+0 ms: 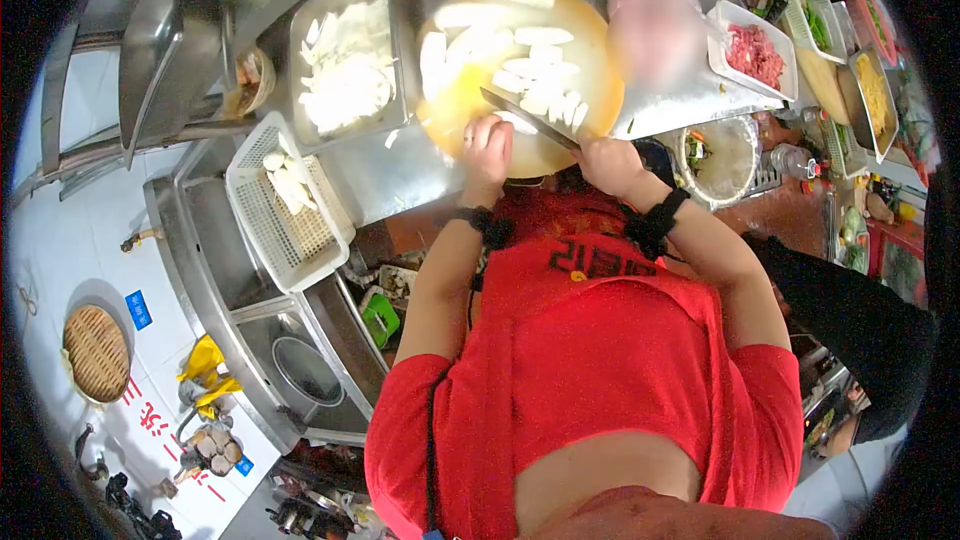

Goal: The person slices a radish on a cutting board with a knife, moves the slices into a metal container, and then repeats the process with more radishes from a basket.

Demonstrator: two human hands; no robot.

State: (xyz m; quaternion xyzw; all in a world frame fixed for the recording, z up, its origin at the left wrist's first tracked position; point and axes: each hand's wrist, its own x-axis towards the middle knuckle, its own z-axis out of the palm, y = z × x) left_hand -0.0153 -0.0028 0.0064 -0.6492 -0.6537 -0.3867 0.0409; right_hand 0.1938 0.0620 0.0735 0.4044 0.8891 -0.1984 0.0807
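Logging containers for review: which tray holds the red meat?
The first white tray right of the board; the steel tray left of the board holds white slices, and the far-right tray yellow food.

Bright bench, dim beneath
Glare bleaches white pieces on the round board; the pinkish bundle is blurred; fisheye distortion curves the outer edges.

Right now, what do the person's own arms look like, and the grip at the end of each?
The left arm and right arm are in short red sleeves, with bare forearms. A fluffy-looking black band circles each wrist. The left grip and right grip are ungloved hands. A thin black cord lies by the left sleeve.
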